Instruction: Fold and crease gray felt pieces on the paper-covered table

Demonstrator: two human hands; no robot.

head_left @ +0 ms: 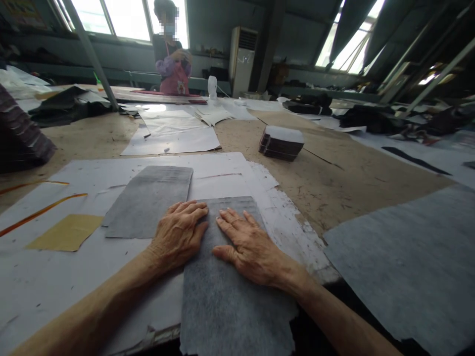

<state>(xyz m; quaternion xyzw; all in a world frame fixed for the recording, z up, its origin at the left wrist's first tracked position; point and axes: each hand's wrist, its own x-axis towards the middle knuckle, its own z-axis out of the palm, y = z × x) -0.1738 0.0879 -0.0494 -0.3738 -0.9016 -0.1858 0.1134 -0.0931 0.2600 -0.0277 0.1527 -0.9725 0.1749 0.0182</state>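
Note:
A long piece of grey, felt-like sheet [230,306] lies in front of me, its near end hanging past the table's front edge. My left hand [181,230] rests flat on its upper left part, fingers stretched forward. On the same sheet, further right, lies my right hand [247,244] with its palm down and fingers spread. Neither hand grips anything. Just left of my left hand, a shorter stack of grey pieces [148,202] sits on white paper [111,277]. Beside that is a yellowish square of paper [67,232].
A stack of dark cut pieces [282,143] stands on the brown tabletop [315,183]. To the right a large grey sheet [408,257] hangs over the edge. Orange strips [44,212] lie at left. A co-worker [172,64] stands across the table, behind a slanting pole [91,54].

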